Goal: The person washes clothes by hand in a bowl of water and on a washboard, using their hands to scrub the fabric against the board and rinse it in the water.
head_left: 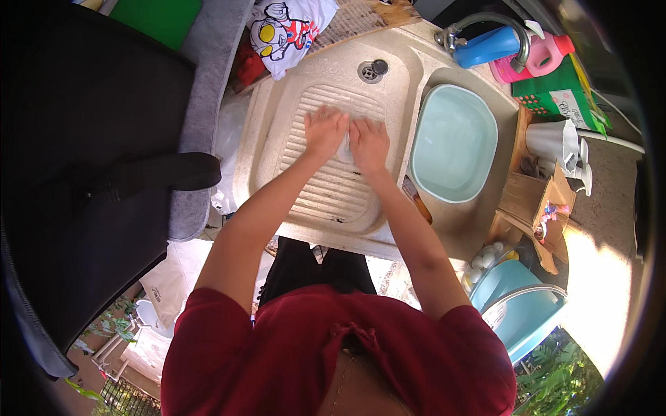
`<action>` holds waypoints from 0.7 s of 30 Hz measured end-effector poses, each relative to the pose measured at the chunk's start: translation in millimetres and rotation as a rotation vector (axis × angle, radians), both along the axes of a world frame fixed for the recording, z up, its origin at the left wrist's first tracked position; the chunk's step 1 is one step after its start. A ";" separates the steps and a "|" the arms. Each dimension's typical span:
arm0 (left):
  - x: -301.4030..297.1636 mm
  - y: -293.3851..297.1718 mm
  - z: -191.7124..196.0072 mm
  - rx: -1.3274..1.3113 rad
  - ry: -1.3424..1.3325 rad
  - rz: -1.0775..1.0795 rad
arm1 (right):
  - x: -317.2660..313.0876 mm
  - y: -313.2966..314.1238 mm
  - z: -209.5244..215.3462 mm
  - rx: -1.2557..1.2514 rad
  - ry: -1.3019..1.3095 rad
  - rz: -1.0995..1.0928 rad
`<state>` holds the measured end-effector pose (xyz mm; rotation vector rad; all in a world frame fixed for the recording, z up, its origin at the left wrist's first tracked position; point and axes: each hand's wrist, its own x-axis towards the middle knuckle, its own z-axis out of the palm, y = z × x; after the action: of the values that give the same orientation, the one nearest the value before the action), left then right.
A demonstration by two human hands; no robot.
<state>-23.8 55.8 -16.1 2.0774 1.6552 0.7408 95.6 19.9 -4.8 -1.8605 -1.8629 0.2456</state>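
Both our hands are at the ribbed washboard (333, 194) of a pale sink (259, 159), left hand (325, 132) and right hand (368, 143) partly spread, both blurred. Between them on the washboard shows a small whitish thing (344, 150); whether we grip it, we cannot tell. Beyond the washboard sits a black stopper (379, 66); right of the washboard, a pale-blue basin (451, 196), then a cardboard box (524, 196).

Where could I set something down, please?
Bare patches: ribbed washboard between the right hand and near rim; basin floor left of the drain. The far-right corner is crowded with a blue bottle and pink jug.
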 end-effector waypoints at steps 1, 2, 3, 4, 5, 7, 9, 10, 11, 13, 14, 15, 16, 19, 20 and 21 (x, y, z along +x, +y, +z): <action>-11.5 -20.2 12.8 -0.233 -0.213 -0.104 | 4.8 -26.2 17.8 0.004 0.253 0.088; -18.0 -44.9 26.5 -0.153 -0.311 -0.115 | -0.9 -54.8 33.8 0.088 0.345 0.074; -20.2 -72.1 37.3 -0.088 -0.410 -0.132 | -8.5 -85.7 32.6 0.139 0.332 0.042; -18.3 -91.8 37.2 0.113 -0.237 -0.097 | -17.6 -100.6 29.7 0.186 0.325 0.018; -15.7 -89.6 30.4 0.158 -0.158 -0.094 | -17.8 -92.8 20.1 0.177 0.331 0.021; 2.3 -49.2 21.4 0.102 0.008 0.003 | -16.7 -35.6 9.5 0.179 -0.013 0.019; 21.7 25.0 8.8 0.031 0.135 0.154 | -11.8 40.8 1.3 0.019 -0.125 -0.160; 29.1 54.1 12.0 0.147 0.124 0.178 | -1.7 68.1 -7.1 0.125 -0.138 -0.145; 24.4 64.8 3.2 0.283 0.169 0.205 | -5.9 69.6 -10.9 0.113 -0.133 -0.138; 24.1 60.1 -0.9 0.424 0.200 0.216 | -2.6 62.4 -11.7 0.277 -0.382 -0.135; 19.4 36.7 -3.6 0.285 0.149 0.118 | 0.5 49.6 -13.2 0.267 -0.447 -0.132; 9.2 13.7 -0.3 0.152 0.104 0.032 | 2.2 22.1 -4.0 0.117 -0.244 -0.043; -1.5 -11.3 9.7 -0.048 -0.101 -0.011 | 6.1 -5.9 8.3 -0.031 -0.042 0.006; -24.1 -82.9 20.9 -0.109 -0.431 -0.098 | -7.3 -75.5 39.6 0.139 0.334 0.062; -22.7 -80.1 19.7 -0.109 -0.430 -0.091 | -11.8 -72.0 32.3 0.137 0.337 0.069; -17.7 -73.0 16.7 0.038 -0.264 -0.104 | -14.3 -62.6 21.9 0.129 0.235 0.092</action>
<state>-41.5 -17.2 0.6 1.9750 1.3898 0.9711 81.3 -42.7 17.1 -1.5888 -1.7613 0.3509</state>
